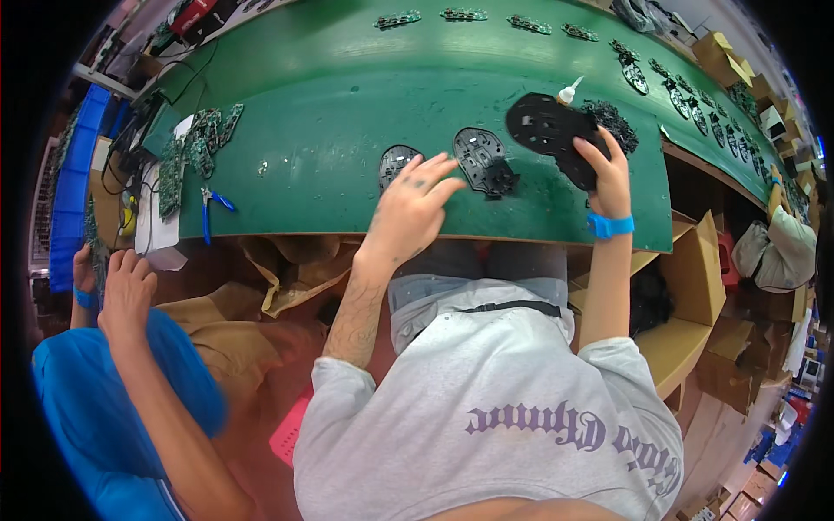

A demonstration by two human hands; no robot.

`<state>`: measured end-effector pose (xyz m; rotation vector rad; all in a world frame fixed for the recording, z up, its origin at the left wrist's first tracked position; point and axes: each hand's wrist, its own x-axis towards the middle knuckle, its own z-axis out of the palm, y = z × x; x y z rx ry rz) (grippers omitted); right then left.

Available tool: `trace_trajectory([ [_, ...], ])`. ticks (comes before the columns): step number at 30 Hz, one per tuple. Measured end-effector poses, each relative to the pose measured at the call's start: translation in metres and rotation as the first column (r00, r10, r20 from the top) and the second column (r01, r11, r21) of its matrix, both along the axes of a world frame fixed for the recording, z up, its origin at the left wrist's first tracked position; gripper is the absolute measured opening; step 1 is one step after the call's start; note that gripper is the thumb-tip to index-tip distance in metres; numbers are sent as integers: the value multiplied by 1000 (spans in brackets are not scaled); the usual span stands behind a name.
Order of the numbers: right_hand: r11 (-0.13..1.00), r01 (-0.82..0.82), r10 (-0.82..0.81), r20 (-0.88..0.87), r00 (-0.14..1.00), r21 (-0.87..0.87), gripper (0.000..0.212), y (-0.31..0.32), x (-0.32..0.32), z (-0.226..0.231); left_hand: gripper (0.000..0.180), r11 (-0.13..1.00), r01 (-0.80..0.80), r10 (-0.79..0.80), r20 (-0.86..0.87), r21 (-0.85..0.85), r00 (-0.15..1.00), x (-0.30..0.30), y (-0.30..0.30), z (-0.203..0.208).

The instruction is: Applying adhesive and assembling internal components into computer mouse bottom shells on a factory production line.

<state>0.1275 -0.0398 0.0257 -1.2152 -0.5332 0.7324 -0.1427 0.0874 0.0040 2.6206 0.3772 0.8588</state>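
My right hand (612, 178), with a blue band at the wrist, grips a black plastic shell (543, 126) by its edge and holds it tilted above the green table. My left hand (411, 211) has its fingers stretched out and partly covers a rounded black plastic housing (395, 161); I cannot tell whether they touch. Between my hands lies a second rounded housing (476, 148), with a smaller black piece (497, 181) at its lower end. Just behind the raised shell shows a small bottle with a white nozzle (569, 91).
A heap of small black parts (621, 130) lies beyond my right hand. Green circuit boards (208, 139) and blue-handled cutters (208, 208) are on the left. More boards (463, 15) line the far side. A co-worker's hand (129, 291) is at lower left; an open carton (695, 304) stands right.
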Motion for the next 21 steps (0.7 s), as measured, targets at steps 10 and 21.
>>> trace_trajectory([
  [10, 904, -148, 300, 351, 887, -400, 32, -80, 22, 25, 36, 969, -89, 128, -159, 233, 979, 67, -24, -17],
  [21, 766, -285, 605, 497, 623, -576, 35, 17, 31, 33, 36, 970, -239, 241, -117, 34, 963, 6, -5, 10],
])
